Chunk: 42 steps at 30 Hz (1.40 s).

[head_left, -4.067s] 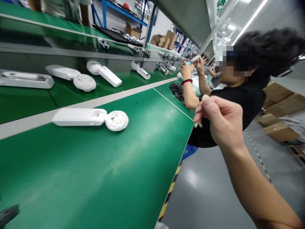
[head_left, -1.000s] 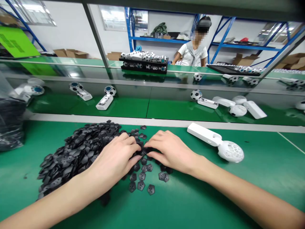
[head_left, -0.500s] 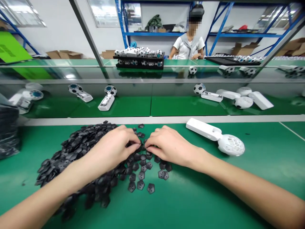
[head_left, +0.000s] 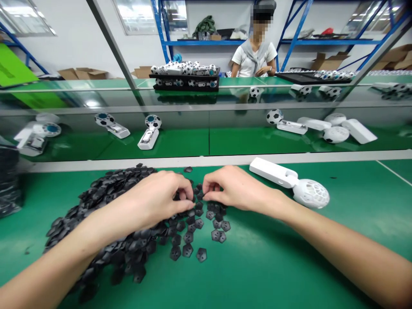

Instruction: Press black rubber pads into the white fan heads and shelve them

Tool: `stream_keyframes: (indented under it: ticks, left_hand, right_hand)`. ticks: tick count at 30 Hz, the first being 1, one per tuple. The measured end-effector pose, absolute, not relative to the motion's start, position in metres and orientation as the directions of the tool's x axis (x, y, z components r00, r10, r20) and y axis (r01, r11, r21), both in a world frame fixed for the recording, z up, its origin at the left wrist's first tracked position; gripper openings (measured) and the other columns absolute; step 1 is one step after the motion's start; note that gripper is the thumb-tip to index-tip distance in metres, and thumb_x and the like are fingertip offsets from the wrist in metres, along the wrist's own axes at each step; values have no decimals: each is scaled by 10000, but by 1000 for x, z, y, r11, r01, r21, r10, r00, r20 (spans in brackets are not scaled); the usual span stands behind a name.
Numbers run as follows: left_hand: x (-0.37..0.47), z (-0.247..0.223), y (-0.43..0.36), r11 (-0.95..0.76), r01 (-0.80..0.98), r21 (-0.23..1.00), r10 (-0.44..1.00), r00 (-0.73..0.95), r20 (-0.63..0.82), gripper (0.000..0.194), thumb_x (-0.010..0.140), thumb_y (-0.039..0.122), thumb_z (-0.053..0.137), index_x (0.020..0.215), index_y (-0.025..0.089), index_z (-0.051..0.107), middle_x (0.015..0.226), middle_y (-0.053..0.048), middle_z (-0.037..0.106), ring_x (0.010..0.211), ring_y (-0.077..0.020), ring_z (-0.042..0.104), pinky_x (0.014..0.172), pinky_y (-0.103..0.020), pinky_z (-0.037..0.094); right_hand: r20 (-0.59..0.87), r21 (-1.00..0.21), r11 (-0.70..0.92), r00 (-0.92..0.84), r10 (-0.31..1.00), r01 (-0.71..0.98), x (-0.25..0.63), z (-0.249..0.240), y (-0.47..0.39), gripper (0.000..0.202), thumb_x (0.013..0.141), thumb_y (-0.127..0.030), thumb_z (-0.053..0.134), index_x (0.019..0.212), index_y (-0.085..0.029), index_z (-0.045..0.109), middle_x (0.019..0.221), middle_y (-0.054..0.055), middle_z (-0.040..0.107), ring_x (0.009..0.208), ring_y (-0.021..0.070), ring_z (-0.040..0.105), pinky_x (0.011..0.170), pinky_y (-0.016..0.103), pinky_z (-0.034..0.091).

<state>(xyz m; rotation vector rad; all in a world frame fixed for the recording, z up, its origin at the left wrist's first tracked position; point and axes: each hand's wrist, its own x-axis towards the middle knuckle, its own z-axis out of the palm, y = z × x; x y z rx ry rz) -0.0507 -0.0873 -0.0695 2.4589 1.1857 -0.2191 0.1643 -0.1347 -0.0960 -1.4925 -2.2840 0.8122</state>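
Note:
A large heap of small black pentagon-shaped plastic pieces (head_left: pixel 138 244) lies on the green table, partly under my left forearm. At its right edge, my left hand (head_left: pixel 170 195) is curled, thumb and fingers bent towards each other low over the pieces. Facing it from the right, my right hand (head_left: pixel 230 189) has thumb and forefinger pinched together; whatever is in that pinch is too small or hidden to make out. Between and below the hands, loose pentagon pieces (head_left: pixel 201 255) are scattered, several with small holes showing. Beyond my right wrist rests a white handle with an openwork ball-shaped head (head_left: pixel 310 193).
Behind a pale ledge (head_left: pixel 174 162), several white handles with football-patterned heads (head_left: pixel 149 131) lie on a green surface. A black plastic bag (head_left: pixel 9 180) is at the left edge. Farther back are stacked black trays (head_left: pixel 186 83) and a person (head_left: pixel 254 58) at another table.
My hands have drawn slightly apart, the right one shifting rightwards and its fingers curling more. A gap with loose black pieces now shows between them. The view has shifted slightly.

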Motion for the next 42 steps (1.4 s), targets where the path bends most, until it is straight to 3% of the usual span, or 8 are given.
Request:
stream_keyframes:
  ticks: [8,13,20,24,28,31,37,42]
  left_hand:
    - [-54,-83,-100,-578,779,244,685,625,-374,77,854,212,822,823,258,769,859,-19,765,966,-283,698,703,-312,429]
    - [-50,-81,-96,-560,777,286,709,629,-321,109,897,192,800,821,256,754,852,18,772,907,-251,695,725,-322,426]
    - [-52,-78,-110,-728,668,152,630,740,-237,140,901,125,784,861,256,810,950,-20,788,967,-283,711,804,-365,493]
    - [-58,-67,-100,-703,668,243,642,744,-188,104,942,281,746,889,290,835,909,-11,802,933,-271,728,765,-340,498]
    - [-62,-53,-50,-541,792,283,803,586,-105,326,955,464,587,991,261,839,1049,-33,831,961,-278,747,795,-331,498]
    - [-68,-48,-9,-422,873,245,884,456,-105,419,877,524,569,1013,219,822,923,-52,820,853,-283,730,717,-328,463]
    - [-93,-51,9,-361,890,279,905,407,-125,513,821,622,564,1008,219,821,815,-41,796,772,-271,719,660,-312,468]
    - [-128,-55,30,-280,913,297,945,317,-83,561,836,661,571,1063,206,807,1004,-84,822,928,-286,750,791,-332,529]
  right_hand:
    - [21,-219,415,-421,907,883,170,-94,-137,97,952,-123,743,910,-210,741,856,9,779,783,197,665,618,325,262]
    - [-78,-310,410,-453,888,858,175,-85,-138,75,927,-215,831,957,-250,772,905,-16,796,819,201,698,620,312,310]
    - [107,-382,449,-444,889,808,166,-107,-124,147,1012,-245,756,1153,-212,783,1129,66,794,1056,255,723,763,334,445]
    - [86,-230,530,-525,846,816,155,-117,-124,112,1044,-191,696,1112,-170,784,1090,93,767,1001,256,713,745,353,443]
    - [85,2,625,-623,778,781,150,-120,-126,117,1041,-103,646,1014,-130,756,1008,108,742,968,269,712,765,371,444]
    - [94,62,635,-638,764,770,149,-121,-126,144,1039,-72,613,995,-133,736,978,113,735,964,269,710,763,372,441]
    - [118,13,614,-611,783,789,150,-118,-127,151,1029,-76,607,963,-145,724,919,91,738,858,239,698,710,356,410]
    - [117,-213,521,-508,853,826,157,-125,-122,190,1040,-110,601,942,-173,751,946,74,760,846,237,720,668,340,397]
